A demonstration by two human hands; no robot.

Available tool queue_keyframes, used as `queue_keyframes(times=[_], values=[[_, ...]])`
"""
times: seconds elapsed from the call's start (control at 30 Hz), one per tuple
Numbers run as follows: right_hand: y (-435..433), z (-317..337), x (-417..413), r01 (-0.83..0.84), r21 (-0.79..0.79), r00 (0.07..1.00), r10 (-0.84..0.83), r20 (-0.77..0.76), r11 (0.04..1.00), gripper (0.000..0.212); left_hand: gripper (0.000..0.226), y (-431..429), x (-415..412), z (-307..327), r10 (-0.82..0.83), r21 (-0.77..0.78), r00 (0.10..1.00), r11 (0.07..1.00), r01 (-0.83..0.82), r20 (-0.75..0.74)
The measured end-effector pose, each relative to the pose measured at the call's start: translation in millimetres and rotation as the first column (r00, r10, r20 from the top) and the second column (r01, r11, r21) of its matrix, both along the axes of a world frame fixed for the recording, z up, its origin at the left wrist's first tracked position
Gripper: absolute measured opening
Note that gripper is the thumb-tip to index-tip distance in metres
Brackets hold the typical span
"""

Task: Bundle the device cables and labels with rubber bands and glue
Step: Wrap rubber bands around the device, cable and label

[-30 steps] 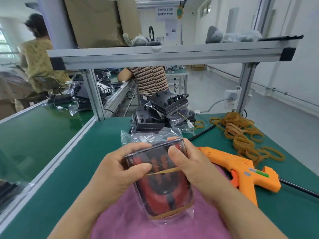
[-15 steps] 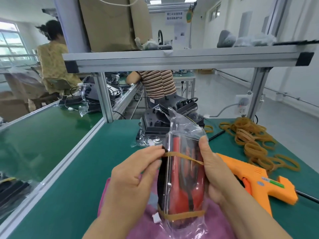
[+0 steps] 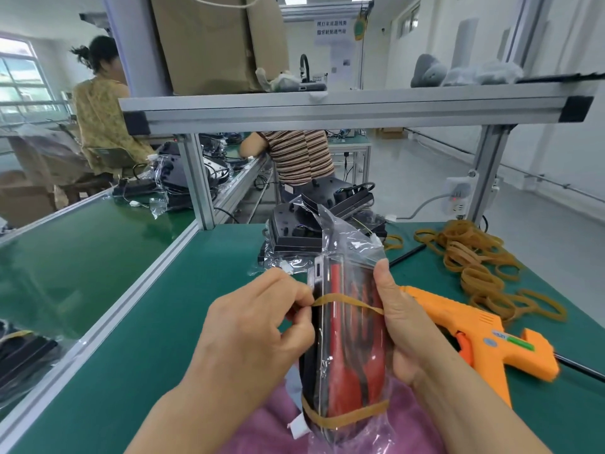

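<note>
I hold a red and black device in a clear plastic bag (image 3: 347, 342) upright over my lap, edge toward me. My right hand (image 3: 397, 326) grips its right side. My left hand (image 3: 262, 329) pinches a tan rubber band (image 3: 347, 301) stretched across the upper part of the bag. A second rubber band (image 3: 347, 417) wraps the lower end. A small white label tab (image 3: 298, 428) sticks out at the bottom left.
An orange glue gun (image 3: 484, 339) lies on the green bench to the right. A heap of loose rubber bands (image 3: 474, 263) sits behind it. Several bagged black devices (image 3: 301, 231) are stacked ahead. Two people work at benches beyond the aluminium frame (image 3: 343, 108).
The bagged device was turned from flat to upright on its edge. My left hand now pinches the upper rubber band at the bag's left side.
</note>
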State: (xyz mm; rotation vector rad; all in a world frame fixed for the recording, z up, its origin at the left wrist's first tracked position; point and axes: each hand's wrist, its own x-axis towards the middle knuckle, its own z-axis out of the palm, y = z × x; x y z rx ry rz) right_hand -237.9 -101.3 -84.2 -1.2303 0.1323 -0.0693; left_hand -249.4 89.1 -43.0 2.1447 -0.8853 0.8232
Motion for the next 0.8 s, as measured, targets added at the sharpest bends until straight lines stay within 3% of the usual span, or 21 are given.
queue_keyframes(times=[0.07, 0.13, 0.2, 0.27, 0.33, 0.4, 0.47, 0.57, 0.7, 0.8], values=[[1, 2, 1, -0.016, 0.001, 1.000, 0.016, 0.021, 1.000, 0.067, 0.008, 1, 1, -4, -0.014, -0.083, 0.998, 0.997, 0.009, -0.060], [2, 6, 1, -0.026, 0.033, 0.996, 0.023, 0.085, 0.999, 0.064, 0.015, 2, 1, -6, -0.034, -0.222, 0.968, 0.975, -0.022, -0.247], [3, 11, 0, -0.029, 0.070, 0.987, 0.017, 0.161, 0.997, 0.063, 0.003, 4, 1, -6, -0.086, -0.323, 0.898, 0.944, -0.064, -0.431], [5, 18, -2, -0.012, 0.060, 0.973, -0.003, 0.233, 0.998, 0.064, 0.036, 11, 3, -3, -0.145, -0.362, 0.837, 0.930, -0.067, -0.528], [9, 27, -6, 0.045, -0.017, 0.958, -0.038, 0.285, 0.999, 0.071, 0.056, 17, 4, 6, -0.245, -0.358, 0.794, 0.933, 0.036, -0.557], [14, 33, -11, 0.137, -0.133, 0.933, -0.083, 0.349, 0.982, 0.074, 0.061, 21, 5, 19, -0.325, -0.349, 0.762, 0.927, 0.139, -0.560], [18, 41, -18, 0.211, -0.216, 0.879, -0.088, 0.469, 0.953, 0.061, 0.067, 26, 7, 31, -0.290, -0.300, 0.771, 0.944, 0.135, -0.567], [19, 52, -29, 0.183, -0.314, 0.801, 0.044, 0.597, 0.932, 0.049, 0.065, 36, 9, 44, -0.208, -0.117, 0.818, 0.978, 0.172, -0.536], [13, 55, -36, 0.097, -0.504, 0.817, 0.221, 0.532, 0.858, 0.056, 0.066, 42, 5, 40, -0.126, 0.011, 0.911, 0.990, 0.141, -0.394], [4, 56, -40, 0.084, -0.697, 0.865, 0.295, 0.406, 0.713, 0.066, 0.063, 39, 4, 20, -0.036, 0.137, 0.983, 0.989, 0.062, -0.182]])
